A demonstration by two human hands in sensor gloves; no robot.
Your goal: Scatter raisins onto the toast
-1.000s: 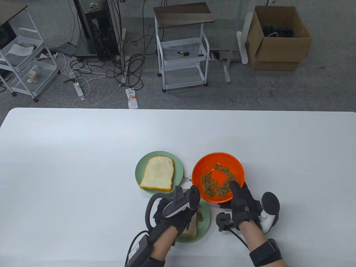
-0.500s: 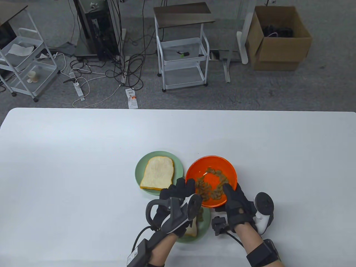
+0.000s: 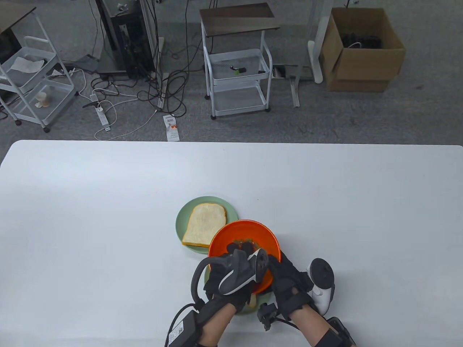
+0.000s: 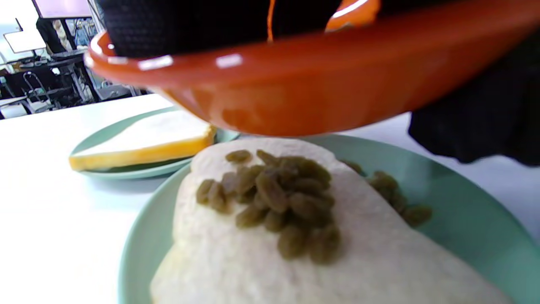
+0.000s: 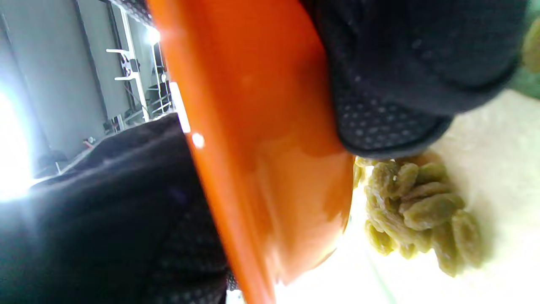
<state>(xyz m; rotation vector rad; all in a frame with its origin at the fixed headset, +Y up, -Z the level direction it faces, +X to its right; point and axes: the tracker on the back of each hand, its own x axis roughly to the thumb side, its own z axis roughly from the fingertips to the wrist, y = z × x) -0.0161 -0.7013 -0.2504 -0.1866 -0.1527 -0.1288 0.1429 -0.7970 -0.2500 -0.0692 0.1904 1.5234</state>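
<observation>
My right hand [image 3: 285, 278] grips the near rim of the orange bowl [image 3: 242, 245] and holds it lifted and tilted above the near green plate [image 4: 464, 219]. My left hand [image 3: 237, 269] reaches over the bowl's rim, its fingers [image 3: 239, 249] stretched into the bowl; the raisins inside are mostly hidden. Under the bowl lies a toast slice [image 4: 236, 253] with a heap of green raisins [image 4: 274, 202]; a few raisins lie on the plate. The heap also shows in the right wrist view [image 5: 417, 211], beside the bowl [image 5: 261, 147].
A second green plate [image 3: 184, 213] with a plain toast slice [image 3: 206, 227] sits just beyond the bowl, partly overlapped by it. The white table [image 3: 108, 217] stretches to both sides. Carts and a cardboard box stand on the floor beyond.
My right hand has lifted the bowl and carried it left and toward me, over the near plate. My left hand's fingers have moved into the bowl.
</observation>
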